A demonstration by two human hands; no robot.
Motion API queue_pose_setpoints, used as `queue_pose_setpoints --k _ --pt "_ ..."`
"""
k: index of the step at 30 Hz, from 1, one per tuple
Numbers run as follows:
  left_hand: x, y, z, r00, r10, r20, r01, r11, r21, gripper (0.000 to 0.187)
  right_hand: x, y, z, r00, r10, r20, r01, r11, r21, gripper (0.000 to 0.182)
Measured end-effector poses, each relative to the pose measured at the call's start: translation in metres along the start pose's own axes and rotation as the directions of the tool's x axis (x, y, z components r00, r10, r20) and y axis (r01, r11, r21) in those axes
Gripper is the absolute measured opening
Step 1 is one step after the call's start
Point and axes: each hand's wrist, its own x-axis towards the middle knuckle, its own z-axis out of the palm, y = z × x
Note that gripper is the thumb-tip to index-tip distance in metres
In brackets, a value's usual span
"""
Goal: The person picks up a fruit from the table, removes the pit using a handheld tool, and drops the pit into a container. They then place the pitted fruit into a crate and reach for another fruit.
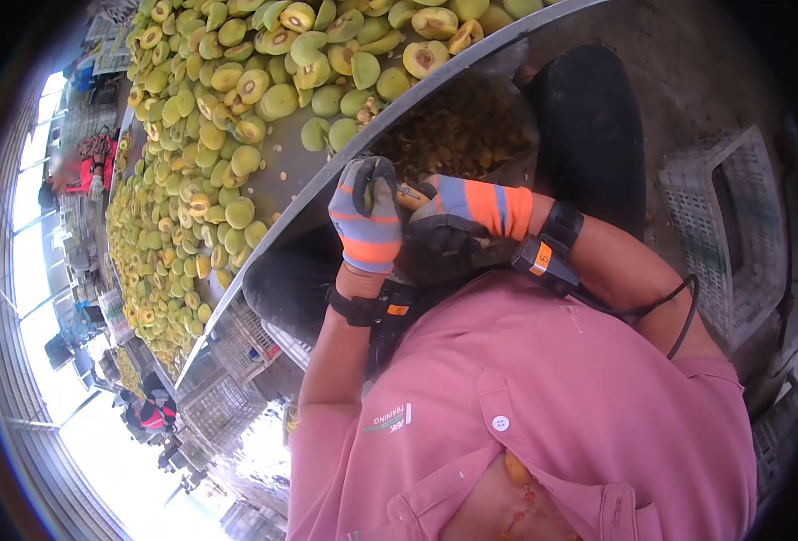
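left hand (367, 215) and right hand (462, 209) both look curled at a brownish piece (410, 196) between them, near the table rim (376, 121), can't tell which grips it, imo steady it with one, work slow with the other

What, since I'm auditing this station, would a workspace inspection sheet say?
Surface: grey tabletop, largely covered.
Job's things: green fruit, many cut open; small brownish object between the hands, identity unclear.
Clutter: brown scraps below the tabletop's edge.
Grippers: gloved left hand and gloved right hand close together; exact grip unclear.
Cables: black cable by the right arm.
Surroundings: pale crate; person in red in the background.
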Motion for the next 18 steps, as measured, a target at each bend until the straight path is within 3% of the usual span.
queue_pose_setpoints --k 1,4,7,10,13,14,16,18 --pt "0.002 -0.006 -0.002 0.99 0.141 0.026 -0.142 0.987 0.072 0.019 -0.002 -0.001 0.0 1.0 0.002 0.003 -0.002 0.999 -0.039 0.016" --pt "0.005 -0.005 -0.016 0.931 0.311 0.189 -0.347 0.915 0.207 0.028 -0.017 -0.031 0.008 0.998 0.064 -0.006 -0.064 0.989 -0.134 0.011" --pt "0.017 0.013 -0.031 0.841 0.41 0.352 -0.514 0.807 0.29 0.031 -0.01 -0.015 0.007 0.998 0.049 0.032 -0.048 0.998 -0.035 0.013" --pt "0.028 0.016 -0.041 0.764 0.432 0.479 -0.602 0.745 0.288 0.03 -0.007 -0.011 0.005 0.995 0.071 0.067 -0.061 0.987 -0.147 0.014" --pt "0.034 0.02 -0.03 0.83 0.46 0.317 -0.533 0.821 0.205 0.026 -0.006 -0.014 0.008 0.994 -0.11 0.028 0.111 0.994 -0.024 0.017" --pt "0.032 0.017 -0.026 0.872 0.411 0.265 -0.465 0.865 0.19 0.023 -0.008 -0.017 0.008 0.998 -0.056 0.012 0.057 0.997 -0.052 0.018" --pt "0.024 0.003 -0.013 0.938 0.303 0.165 -0.327 0.935 0.138 0.016 -0.015 -0.03 0.005 0.998 0.049 -0.032 -0.052 0.993 -0.107 0.021" --pt "0.006 0.001 0.004 0.999 0.024 0.032 -0.023 0.999 -0.031 0.009 -0.009 -0.004 -0.003 0.984 -0.17 -0.06 0.143 0.938 -0.315 0.023"
